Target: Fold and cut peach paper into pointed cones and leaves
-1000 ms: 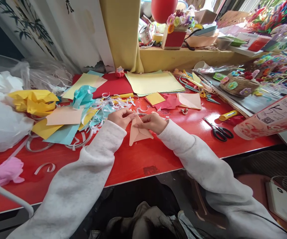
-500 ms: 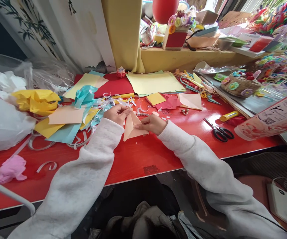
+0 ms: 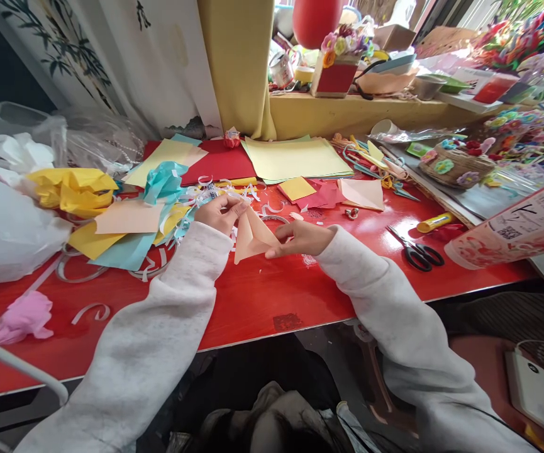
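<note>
A folded sheet of peach paper [image 3: 251, 238] is held above the red table, creased into triangular flaps. My left hand [image 3: 221, 212] pinches its upper left corner between thumb and fingers. At the paper's right corner is my right hand [image 3: 302, 240], thumb below and fingers above, closed on the edge. Just behind the paper lies a roll of tape [image 3: 275, 219], partly hidden. Curled white paper strips and small scraps are scattered behind my hands.
Black-handled scissors [image 3: 420, 255] and a yellow glue stick [image 3: 434, 223] lie to the right, near a large pink cup [image 3: 507, 226]. Coloured paper sheets [image 3: 295, 160] are stacked at the back. Crumpled paper [image 3: 71, 192] and a white plastic bag [image 3: 12, 226] crowd the left.
My right hand has moved right, from the paper's middle fold to its right corner. The flap there has opened out a little. My left hand keeps its pinch.
</note>
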The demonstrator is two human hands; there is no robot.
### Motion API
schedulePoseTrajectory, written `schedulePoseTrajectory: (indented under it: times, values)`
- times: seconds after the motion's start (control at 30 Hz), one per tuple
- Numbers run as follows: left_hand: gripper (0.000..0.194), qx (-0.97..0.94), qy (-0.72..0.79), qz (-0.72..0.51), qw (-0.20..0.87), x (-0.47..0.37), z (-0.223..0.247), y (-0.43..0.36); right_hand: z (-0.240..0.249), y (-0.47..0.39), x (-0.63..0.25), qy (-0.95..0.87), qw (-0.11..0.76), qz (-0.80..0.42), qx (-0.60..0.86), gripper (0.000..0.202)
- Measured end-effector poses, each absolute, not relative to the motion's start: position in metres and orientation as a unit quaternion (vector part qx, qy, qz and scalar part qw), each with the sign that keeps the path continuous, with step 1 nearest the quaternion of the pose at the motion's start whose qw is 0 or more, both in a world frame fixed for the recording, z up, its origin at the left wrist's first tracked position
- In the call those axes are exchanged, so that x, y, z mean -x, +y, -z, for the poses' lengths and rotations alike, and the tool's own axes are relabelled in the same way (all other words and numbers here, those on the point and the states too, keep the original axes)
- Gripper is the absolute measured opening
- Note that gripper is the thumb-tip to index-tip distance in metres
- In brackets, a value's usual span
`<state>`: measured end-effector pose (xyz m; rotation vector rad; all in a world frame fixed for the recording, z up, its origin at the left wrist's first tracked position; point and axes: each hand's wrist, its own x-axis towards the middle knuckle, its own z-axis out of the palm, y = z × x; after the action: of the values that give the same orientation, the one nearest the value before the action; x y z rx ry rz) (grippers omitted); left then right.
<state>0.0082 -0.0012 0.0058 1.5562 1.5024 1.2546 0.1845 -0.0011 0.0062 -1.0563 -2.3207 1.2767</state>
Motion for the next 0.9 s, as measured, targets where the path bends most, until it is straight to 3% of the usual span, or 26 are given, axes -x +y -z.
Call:
schedulePoseTrajectory:
  times: [0.27, 0.43, 0.6, 0.9]
  values:
    - [0.031, -0.667, 0.505, -0.435, 0.335, -0.021, 0.007, 0.000, -0.001, 0.000, -0.173, -0.749, 0.280, -0.445, 0.404, 0.038]
    - [0.041, -0.695, 0.538, -0.315, 0.359, -0.021, 0.010, -0.002, 0.001, 0.001, -0.175, -0.688, 0.376, -0.449, 0.428, 0.037]
    - [0.035, -0.698, 0.540, -0.305, 0.359, -0.022, 0.015, 0.000, -0.001, 0.000, -0.177, -0.706, 0.388, -0.371, 0.462, 0.041]
    - [0.026, -0.659, 0.453, -0.330, 0.501, -0.024, 0.014, -0.005, 0.006, 0.006, -0.180, -0.718, 0.399, -0.203, 0.534, 0.033]
